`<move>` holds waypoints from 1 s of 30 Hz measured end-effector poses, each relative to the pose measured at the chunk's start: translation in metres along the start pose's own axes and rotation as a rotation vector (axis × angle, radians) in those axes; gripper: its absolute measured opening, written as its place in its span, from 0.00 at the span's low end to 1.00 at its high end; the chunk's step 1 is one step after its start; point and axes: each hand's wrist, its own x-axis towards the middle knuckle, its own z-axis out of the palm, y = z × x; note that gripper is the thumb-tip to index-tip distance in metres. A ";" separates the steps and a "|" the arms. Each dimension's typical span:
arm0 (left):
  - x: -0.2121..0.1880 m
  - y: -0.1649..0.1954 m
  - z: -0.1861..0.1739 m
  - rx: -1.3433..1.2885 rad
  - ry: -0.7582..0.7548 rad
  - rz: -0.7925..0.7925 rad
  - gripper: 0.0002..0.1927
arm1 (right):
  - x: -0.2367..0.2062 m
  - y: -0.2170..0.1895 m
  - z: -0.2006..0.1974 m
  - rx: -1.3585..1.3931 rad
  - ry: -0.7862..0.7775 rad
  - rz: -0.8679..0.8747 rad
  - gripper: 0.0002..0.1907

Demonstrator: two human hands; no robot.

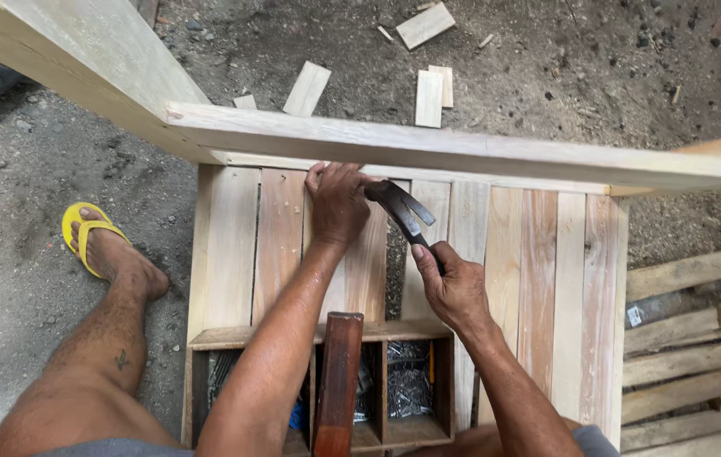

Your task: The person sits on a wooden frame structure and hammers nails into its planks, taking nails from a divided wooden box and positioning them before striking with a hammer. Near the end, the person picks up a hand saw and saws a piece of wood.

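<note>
The slatted panel (538, 271) of pale, rough-sawn boards lies flat on the dirt floor (39, 169), and I take everything from it. Across its far edge runs a long, smooth plank (462, 152) set on edge. I judge I'm nailing that plank down: my left hand (339, 203) is pinched against it, though I can't see a nail. My right hand (454, 288) is clamped on the dark steel claw hammer (403, 207), head beside my left fingers. Next comes a short, square tap. At the panel's near edge sits a compartmented box of nails (407, 389).
</note>
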 end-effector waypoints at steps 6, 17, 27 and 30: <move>-0.006 0.023 -0.029 -0.046 0.113 0.264 0.11 | -0.062 0.020 -0.040 0.055 0.189 -0.111 0.21; -0.168 0.154 -0.080 0.396 -0.633 0.762 0.07 | -0.094 0.045 -0.054 0.141 0.261 -0.040 0.22; -0.194 0.155 -0.055 0.708 -0.711 0.752 0.09 | -0.099 0.053 -0.052 0.179 0.214 -0.162 0.24; -0.195 0.156 -0.061 0.563 -0.616 0.682 0.06 | -0.099 0.055 -0.050 0.172 0.222 -0.170 0.24</move>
